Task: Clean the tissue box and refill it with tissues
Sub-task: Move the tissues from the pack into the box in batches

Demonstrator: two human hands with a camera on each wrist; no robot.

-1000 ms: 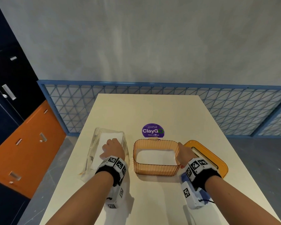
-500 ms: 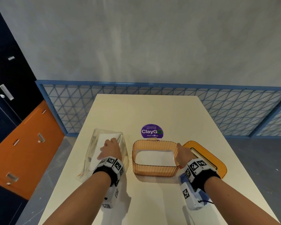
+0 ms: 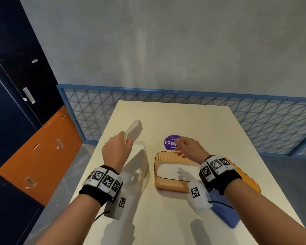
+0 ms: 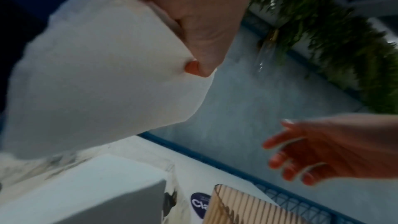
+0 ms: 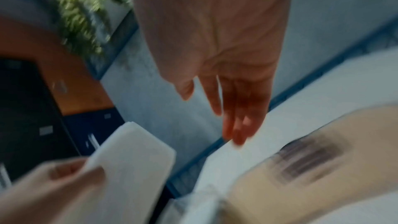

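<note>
While left grip [image 3: 117, 150] pinches soft white tissue stack [image 3: 134, 129], beneath lies its clear wrapper [image 3: 143, 167]; beside, ribbed amber tissue box [image 3: 168, 183]; right grip [image 3: 189, 147] empty, fingers loose.

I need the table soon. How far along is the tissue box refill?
Done: the orange lid is off, lying beside the open orange tissue box, which is empty. In hand: the left hand holds a tissue stack lifted from the clear wrapper; the right hand reaches toward it. Left: load tissues, refit lid.
</note>
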